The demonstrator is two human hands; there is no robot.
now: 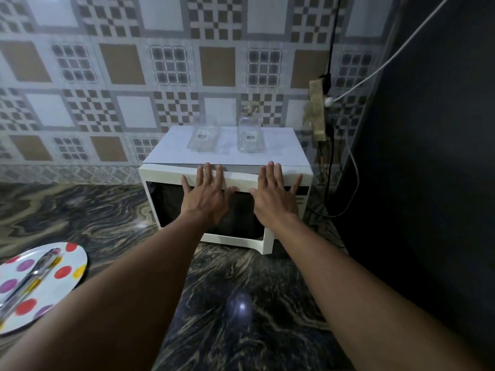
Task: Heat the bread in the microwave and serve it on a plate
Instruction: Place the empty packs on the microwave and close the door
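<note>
Head view: the microwave (166,175) stands on the counter (93,215), its dark window partly hidden by 2 hands. Left hand (207,195) and right hand (276,195) lie flat on its top front edge, fingers straight, grasping nothing. The plate (76,257), cut off at left, carries a shiny object (37,274), not identifiable. Bare counter lies between plate and microwave.

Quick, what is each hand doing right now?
Left hand: open, fingers spread on the microwave.
Right hand: open, flat on the microwave too.
</note>
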